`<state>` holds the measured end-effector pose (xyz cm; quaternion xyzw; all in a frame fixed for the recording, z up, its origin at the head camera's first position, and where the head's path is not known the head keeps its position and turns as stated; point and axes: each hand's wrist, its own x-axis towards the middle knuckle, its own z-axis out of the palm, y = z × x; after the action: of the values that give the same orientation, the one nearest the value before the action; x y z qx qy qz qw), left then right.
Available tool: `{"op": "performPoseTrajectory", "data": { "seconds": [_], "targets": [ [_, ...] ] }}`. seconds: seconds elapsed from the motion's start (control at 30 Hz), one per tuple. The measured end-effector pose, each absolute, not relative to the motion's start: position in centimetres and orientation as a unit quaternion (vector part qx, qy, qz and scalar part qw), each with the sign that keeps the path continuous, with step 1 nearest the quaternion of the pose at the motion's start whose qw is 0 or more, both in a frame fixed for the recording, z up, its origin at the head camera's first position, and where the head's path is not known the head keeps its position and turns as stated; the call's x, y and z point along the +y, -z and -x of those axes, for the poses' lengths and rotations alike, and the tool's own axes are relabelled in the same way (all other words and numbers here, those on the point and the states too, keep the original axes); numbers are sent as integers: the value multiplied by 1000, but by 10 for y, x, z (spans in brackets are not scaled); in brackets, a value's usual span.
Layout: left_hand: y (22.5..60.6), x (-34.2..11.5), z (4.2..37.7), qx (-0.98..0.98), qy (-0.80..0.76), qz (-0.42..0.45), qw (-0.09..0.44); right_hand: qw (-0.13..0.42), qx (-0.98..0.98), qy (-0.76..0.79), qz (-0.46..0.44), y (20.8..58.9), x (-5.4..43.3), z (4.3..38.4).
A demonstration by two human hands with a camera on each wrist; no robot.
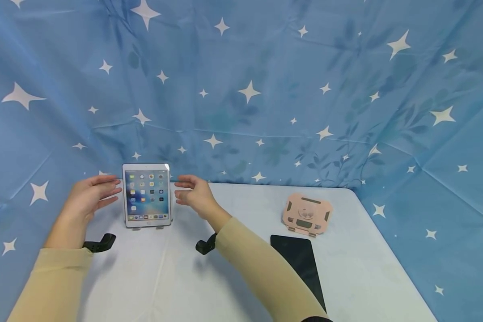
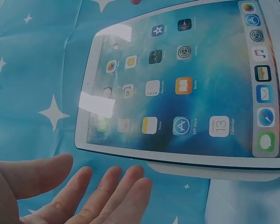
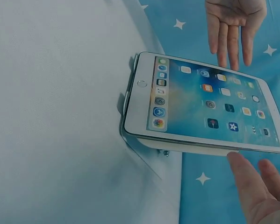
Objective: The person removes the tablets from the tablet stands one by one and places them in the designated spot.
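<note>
A white-framed tablet (image 1: 147,195) with a lit screen of app icons leans upright on a stand near the back of the table. Part of the pale stand (image 3: 186,147) shows behind it in the right wrist view. My left hand (image 1: 90,195) is beside the tablet's left edge, its fingers extended and apart from it in the left wrist view. On the other side, my right hand (image 1: 197,195) has its fingers pointing toward the right edge; in the right wrist view its fingertips are close to that edge. Neither hand grips anything.
A pink folding stand (image 1: 307,214) lies on the right of the white table (image 1: 241,268). In front of it is a dark flat slab (image 1: 299,259), partly hidden by my right sleeve. A blue star-patterned cloth (image 1: 241,112) hangs right behind the table.
</note>
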<state>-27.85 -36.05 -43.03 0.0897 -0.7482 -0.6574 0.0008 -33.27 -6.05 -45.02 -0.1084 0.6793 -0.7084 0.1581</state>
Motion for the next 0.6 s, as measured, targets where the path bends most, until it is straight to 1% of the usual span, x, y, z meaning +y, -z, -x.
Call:
{"op": "performPoseTrajectory", "data": {
  "seconds": [0.17,0.43,0.6],
  "targets": [
    [428,-360,284,-769,632,-96,13,151,680,709,110,450,-65,339],
    [424,-356,296,-787,607,-109,10,149,684,706,111,443,-74,344],
    [423,-355,300,-766,634,-111,8,151,685,705,107,442,-80,348]
  ]
}}
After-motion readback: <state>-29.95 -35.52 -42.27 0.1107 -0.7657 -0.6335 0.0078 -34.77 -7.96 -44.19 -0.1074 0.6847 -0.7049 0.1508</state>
